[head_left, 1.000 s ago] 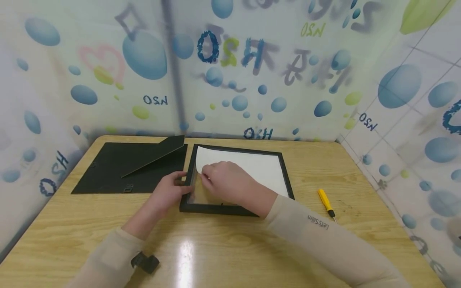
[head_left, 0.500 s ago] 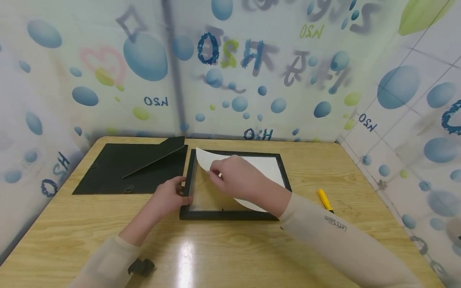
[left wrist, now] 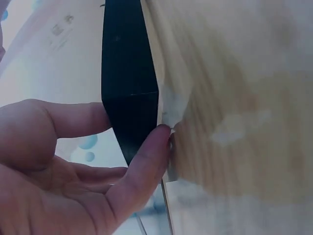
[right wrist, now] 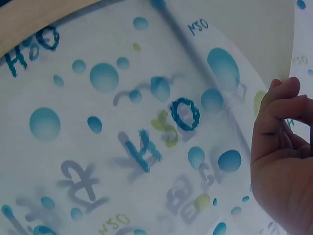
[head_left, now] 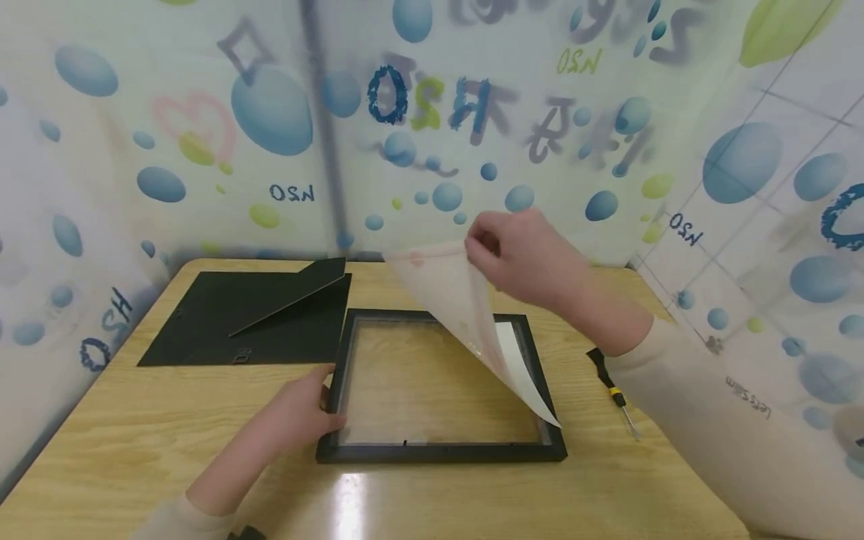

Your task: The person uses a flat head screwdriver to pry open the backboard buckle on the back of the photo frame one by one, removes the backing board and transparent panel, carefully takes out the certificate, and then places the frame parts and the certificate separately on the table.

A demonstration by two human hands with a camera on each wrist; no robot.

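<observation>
A black picture frame (head_left: 472,453), with a clear pane through which wood grain shows, is in front of me in the head view. My left hand (head_left: 300,409) holds its left side; in the left wrist view the thumb (left wrist: 146,161) lies over the inner edge and fingers are at the outer side. Above the frame, my right hand (head_left: 529,262) pinches a thin white sheet of paper (head_left: 448,292) by its edge. The sheet hangs curved and its lower right corner reaches the frame's right side. The right wrist view shows curled fingers (right wrist: 288,112), but no sheet is distinguishable there.
A black backing board (head_left: 223,307) with its stand flap (head_left: 297,296) raised lies at the back left of the wooden table (head_left: 405,502). To the right of the frame is a screwdriver (head_left: 617,397), partly beside my right sleeve. A patterned wall (head_left: 439,150) borders the table's far edge.
My right hand has peeled the sheet up from the frame and raised it up and to the right, uncovering the pane. The frame, with my left hand on it, has come nearer to me.
</observation>
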